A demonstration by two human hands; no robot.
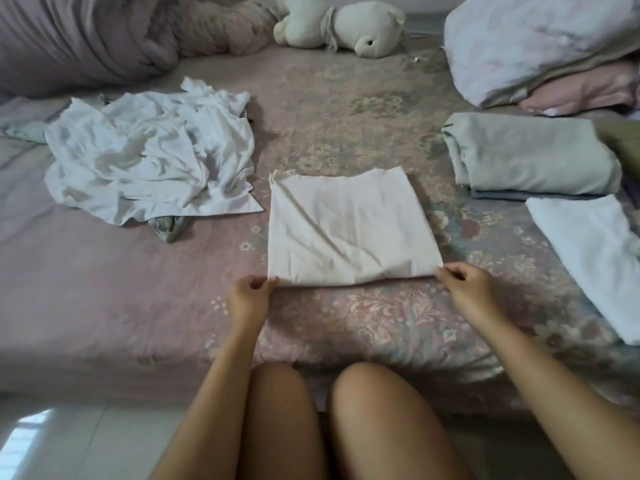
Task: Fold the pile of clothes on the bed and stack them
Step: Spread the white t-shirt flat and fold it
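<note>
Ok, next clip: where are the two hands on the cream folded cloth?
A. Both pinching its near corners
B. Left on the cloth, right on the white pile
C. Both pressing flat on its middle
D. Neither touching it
A: the left hand and right hand each pinch a near corner of the cream folded cloth, which lies flat on the bed.

A home bedroom — floral-sheeted bed, plush toy, bundled duvet.

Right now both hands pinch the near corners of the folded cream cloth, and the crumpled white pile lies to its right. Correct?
Not quite. In the head view the crumpled white pile lies left of the folded cream cloth. Left hand and right hand do pinch its near corners.
</note>
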